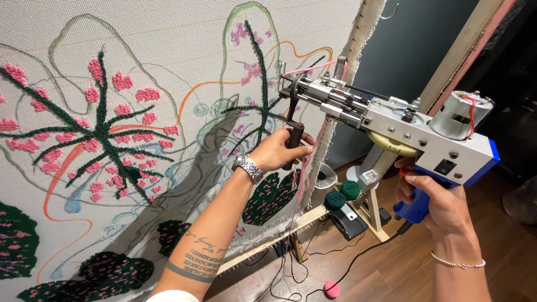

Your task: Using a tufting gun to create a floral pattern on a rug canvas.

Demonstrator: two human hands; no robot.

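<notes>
I hold a tufting gun (pixel 391 123), silver with a blue pistol grip and an exposed motor at its rear. My left hand (pixel 279 150), with a metal watch on the wrist, grips the black front handle. The blue rear grip sits in my right hand (pixel 433 201), which wears a thin bracelet. Pink yarn (pixel 321 131) runs through the gun's tip. The needle end points at a stretched cloth (pixel 168 39) close to its right edge. The cloth carries tufted pink and dark green plant shapes with drawn outlines in orange and green.
A wooden frame (pixel 313 215) holds the cloth, with a gripper strip along its lower bar. Two dark green yarn cones (pixel 342 194) stand on it. A pink yarn ball (pixel 331 289) and black cables lie on the wooden floor. A small white fan (pixel 325 179) stands behind.
</notes>
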